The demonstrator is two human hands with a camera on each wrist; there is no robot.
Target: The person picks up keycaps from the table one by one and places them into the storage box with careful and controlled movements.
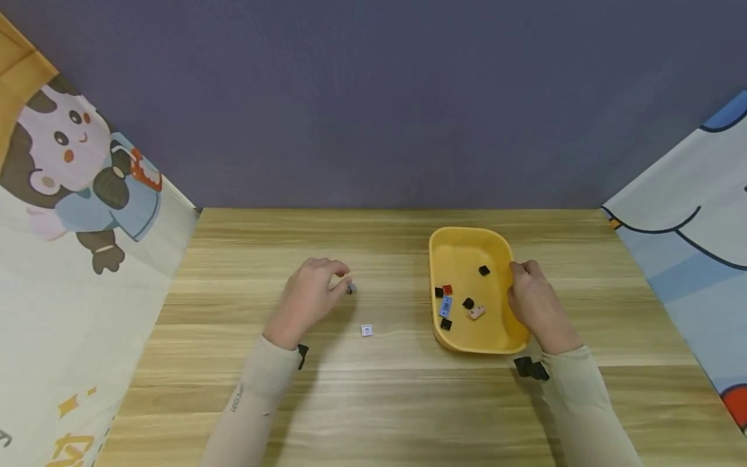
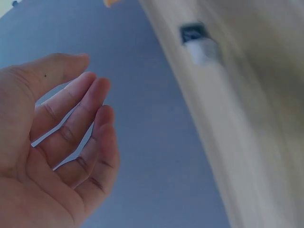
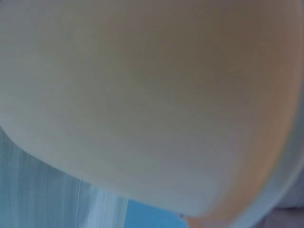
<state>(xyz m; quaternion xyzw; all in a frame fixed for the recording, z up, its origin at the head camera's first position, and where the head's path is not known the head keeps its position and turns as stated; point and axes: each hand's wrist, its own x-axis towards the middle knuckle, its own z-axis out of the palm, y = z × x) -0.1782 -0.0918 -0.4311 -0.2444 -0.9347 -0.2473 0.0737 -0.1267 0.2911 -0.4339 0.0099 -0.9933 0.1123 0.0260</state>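
Note:
My left hand [image 1: 310,297] hovers over the table, thumb and forefinger beside a small grey-and-dark brick [image 1: 351,288]. In the left wrist view its loosely bent fingers [image 2: 71,128] hold nothing, and a blurred dark-and-white shape [image 2: 198,43] lies apart from them. A small square white piece [image 1: 366,331] sits nearer the front. On the right, my right hand [image 1: 539,305] grips the right rim of a yellow plastic tray [image 1: 475,344]. Inside that tray lie several black bricks [image 1: 484,270], a red one [image 1: 447,289], a blue one [image 1: 445,307] and a pale pink piece [image 1: 476,312].
The wood-grain table [image 1: 397,415] ends at a dark blue-grey wall [image 1: 373,104]. Cartoon-printed panels flank the left [image 1: 87,292] and right [image 1: 688,214] sides. A blurred pale surface [image 3: 142,95] fills most of the right wrist view.

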